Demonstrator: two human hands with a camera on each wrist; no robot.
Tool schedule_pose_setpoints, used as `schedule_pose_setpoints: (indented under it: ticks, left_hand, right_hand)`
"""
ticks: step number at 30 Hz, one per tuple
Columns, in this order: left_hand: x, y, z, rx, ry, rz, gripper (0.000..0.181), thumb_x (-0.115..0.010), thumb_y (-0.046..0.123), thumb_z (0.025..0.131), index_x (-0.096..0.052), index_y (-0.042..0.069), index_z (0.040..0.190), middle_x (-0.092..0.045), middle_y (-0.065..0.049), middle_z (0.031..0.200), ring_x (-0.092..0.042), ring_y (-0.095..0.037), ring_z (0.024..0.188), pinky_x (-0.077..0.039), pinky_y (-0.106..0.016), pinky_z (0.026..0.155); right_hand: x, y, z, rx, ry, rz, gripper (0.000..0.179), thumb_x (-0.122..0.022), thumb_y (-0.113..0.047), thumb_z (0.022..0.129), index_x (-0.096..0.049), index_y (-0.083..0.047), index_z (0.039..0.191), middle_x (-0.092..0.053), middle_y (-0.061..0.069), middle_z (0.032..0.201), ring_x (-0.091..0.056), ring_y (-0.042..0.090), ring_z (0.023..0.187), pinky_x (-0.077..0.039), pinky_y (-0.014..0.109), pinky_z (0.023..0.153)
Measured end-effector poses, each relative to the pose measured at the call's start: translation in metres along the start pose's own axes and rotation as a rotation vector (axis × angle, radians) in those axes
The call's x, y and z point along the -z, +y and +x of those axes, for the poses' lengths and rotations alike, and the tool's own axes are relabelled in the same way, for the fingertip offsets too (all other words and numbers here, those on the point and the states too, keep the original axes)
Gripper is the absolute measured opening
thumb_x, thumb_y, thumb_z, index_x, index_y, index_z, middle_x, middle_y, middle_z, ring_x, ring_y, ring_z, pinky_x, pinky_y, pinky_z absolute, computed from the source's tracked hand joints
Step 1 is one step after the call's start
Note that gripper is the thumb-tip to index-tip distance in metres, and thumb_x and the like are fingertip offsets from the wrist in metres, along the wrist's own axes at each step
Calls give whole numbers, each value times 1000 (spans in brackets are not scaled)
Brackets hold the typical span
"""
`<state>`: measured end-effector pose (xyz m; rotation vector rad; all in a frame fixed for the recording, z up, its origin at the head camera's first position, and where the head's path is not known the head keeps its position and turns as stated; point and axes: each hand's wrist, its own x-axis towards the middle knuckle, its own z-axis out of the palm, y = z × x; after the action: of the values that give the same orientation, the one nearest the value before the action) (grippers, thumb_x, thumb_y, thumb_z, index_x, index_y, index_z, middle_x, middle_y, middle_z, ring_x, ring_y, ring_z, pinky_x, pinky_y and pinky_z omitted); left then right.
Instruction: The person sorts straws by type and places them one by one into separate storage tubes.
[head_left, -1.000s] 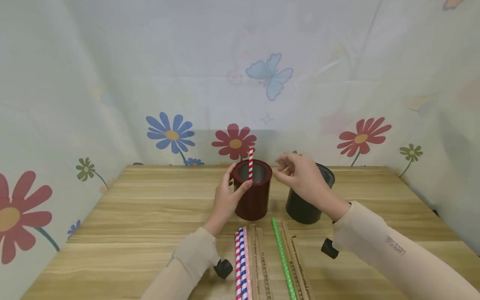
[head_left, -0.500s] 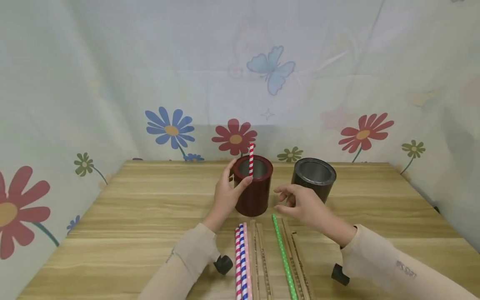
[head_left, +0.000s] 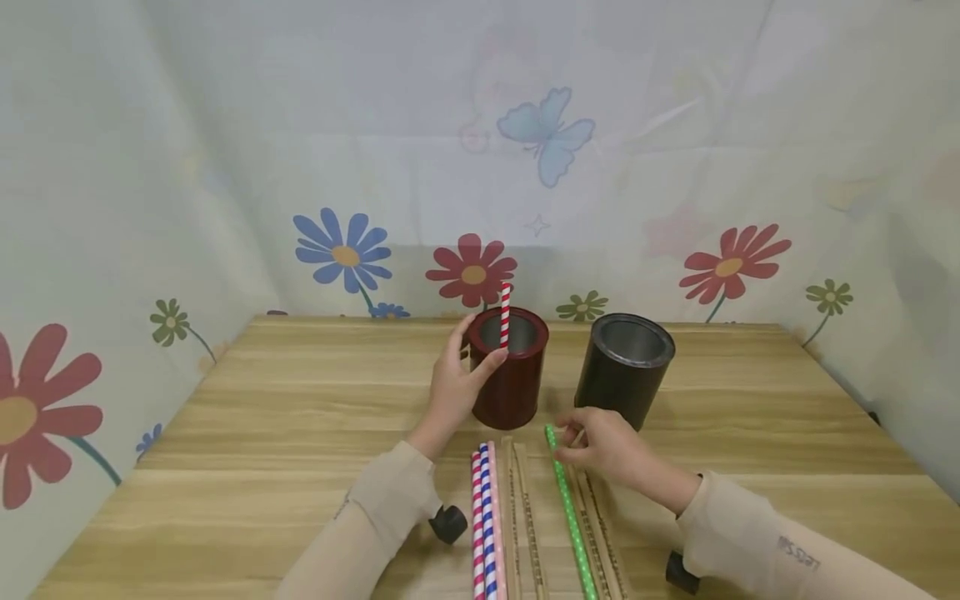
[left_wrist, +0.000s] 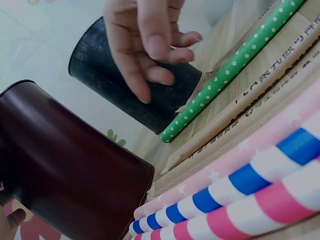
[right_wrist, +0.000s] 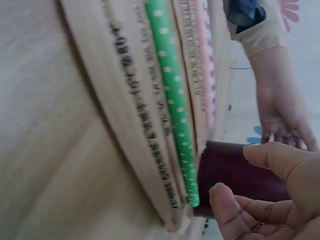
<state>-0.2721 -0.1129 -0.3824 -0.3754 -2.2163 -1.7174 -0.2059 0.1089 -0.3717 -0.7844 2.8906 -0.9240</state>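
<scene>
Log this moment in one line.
left hand: grips dark red can | right hand: empty, near green dotted straw | red-striped straw: in that can

the can (head_left: pixel 507 390) is dark red, grey inside, and a red-and-white striped straw (head_left: pixel 505 321) stands in it. right of the can, a tin (head_left: pixel 621 379) is black, grey inside. in front of the can lie a pink-and-white striped straw (head_left: pixel 477 525), a blue-and-white striped straw (head_left: pixel 488 525), a pale pink straw with white stars (head_left: pixel 497 517), brown strips (head_left: pixel 533 542) printed in dark characters, and a green straw with white dots (head_left: pixel 573 525). the tabletop (head_left: pixel 322 392) beneath the can is tan wood grain; behind the can, a pale cloth (head_left: pixel 375 108) bears blue, red and green flowers (head_left: pixel 471 275) and a light blue butterfly (head_left: pixel 549 133).
</scene>
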Motion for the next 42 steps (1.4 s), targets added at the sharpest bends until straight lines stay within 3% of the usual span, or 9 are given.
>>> schedule_pose_setpoints:
  ticks: [7, 16, 29, 42]
  left_hand:
    - [-2, 1, 4, 9, -21, 5, 102, -61, 77, 70, -34, 16, 148, -50, -8, 142, -45, -26, 130, -37, -47, 109]
    - [-2, 2, 5, 9, -29, 1, 103, -59, 79, 69, -34, 17, 148, -49, -8, 143, -44, -25, 131, -36, -46, 110]
    - [0, 1, 3, 10, -14, -8, 93, -64, 68, 76, -34, 17, 148, -49, -8, 144, -44, -25, 132, -36, -46, 110]
    - [0, 2, 1, 33, -17, -15, 87, -67, 60, 80, -34, 19, 148, -48, -7, 145, -43, -25, 133, -35, -47, 111]
  right_hand:
    - [-10, 8, 0, 12, -11, -39, 25, -73, -14, 78, -66, 3, 95, -63, -5, 67, -48, -3, 58, -44, 18, 58]
    - [-16, 10, 6, -58, -9, -39, 22, -73, -14, 77, -67, 2, 90, -55, -6, 58, -45, 3, 51, -42, 19, 53]
    - [-26, -7, 20, -121, -43, -45, 18, -75, -19, 78, -65, -3, 80, -54, -5, 51, -47, 5, 47, -40, 20, 49]
    - [-35, -12, 25, -124, -43, -60, 17, -76, -17, 77, -64, -5, 76, -51, -6, 51, -45, 5, 46, -36, 19, 48]
